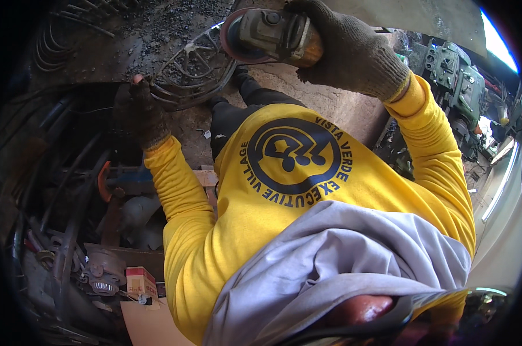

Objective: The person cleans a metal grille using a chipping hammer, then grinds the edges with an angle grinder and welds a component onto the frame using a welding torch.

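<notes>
My right hand (pixel 353 55), in a brown-grey knit glove, is closed round the body of an angle grinder (pixel 275 34). The grinder's reddish disc (pixel 233 36) faces left, close to a ring-shaped piece of bent metal bars (pixel 194 89) with curled spokes inside. Whether disc and metal touch, I cannot tell. My left hand (pixel 141 115), in a dark glove with one fingertip bare, grips the left edge of that metal piece. Deep shadow hides part of its fingers. The metal piece is held up at a tilt between my two hands.
Dark grit (pixel 157 29) covers the surface at the top, with curved metal rods (pixel 50 49) at its left. A greenish machine (pixel 460 81) stands at the right. Lower left are a motor-like metal part (pixel 104 271), a small red-and-tan box (pixel 141 281) and an orange curved handle (pixel 104 181).
</notes>
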Tool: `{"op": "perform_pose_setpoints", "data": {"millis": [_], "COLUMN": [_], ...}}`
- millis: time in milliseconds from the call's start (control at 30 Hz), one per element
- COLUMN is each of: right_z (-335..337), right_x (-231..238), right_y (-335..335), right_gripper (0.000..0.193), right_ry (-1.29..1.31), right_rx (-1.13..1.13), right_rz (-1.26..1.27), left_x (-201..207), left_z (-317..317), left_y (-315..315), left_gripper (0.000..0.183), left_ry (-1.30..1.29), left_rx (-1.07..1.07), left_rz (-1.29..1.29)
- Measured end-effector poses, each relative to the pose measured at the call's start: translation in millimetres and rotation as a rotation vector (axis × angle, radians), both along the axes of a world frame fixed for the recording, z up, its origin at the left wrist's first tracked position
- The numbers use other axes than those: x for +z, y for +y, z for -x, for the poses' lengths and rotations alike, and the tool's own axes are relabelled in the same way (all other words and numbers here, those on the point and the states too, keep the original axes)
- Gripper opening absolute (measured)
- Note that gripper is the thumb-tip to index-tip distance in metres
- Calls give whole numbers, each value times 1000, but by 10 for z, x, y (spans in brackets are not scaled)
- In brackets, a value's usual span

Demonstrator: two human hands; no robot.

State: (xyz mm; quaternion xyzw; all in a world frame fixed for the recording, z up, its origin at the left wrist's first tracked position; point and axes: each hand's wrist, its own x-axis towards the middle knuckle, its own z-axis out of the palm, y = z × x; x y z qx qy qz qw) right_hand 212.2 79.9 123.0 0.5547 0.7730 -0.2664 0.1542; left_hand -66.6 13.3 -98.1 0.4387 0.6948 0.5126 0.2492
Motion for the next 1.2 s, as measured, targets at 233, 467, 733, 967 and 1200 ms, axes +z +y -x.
{"op": "perform_pose_setpoints", "data": {"millis": [233,467,733,967,1200], "right_z": [32,21,33,-137,-383], "right_x": [-87,-113,-90,-187,-448], "right_y": [55,31,49,-1,-239], "right_gripper": [70,56,59,71,88], "right_ry": [7,16,-67,10,302], "right_rx": [64,176,178,79,-106], "right_rz": [-81,-250,-119,-41,-42], "left_x": [237,179,134,213,91], "left_z": [-37,-39,-65,-58,-15], "left_y": [-50,-29,-42,-44,-28], "left_gripper": [53,48,47,49,54], "left_ry": [-14,-1,-17,-34,44], "left_rx": [-24,-15,31,-11,-2], "left_rz": [98,47,13,86,75]}}
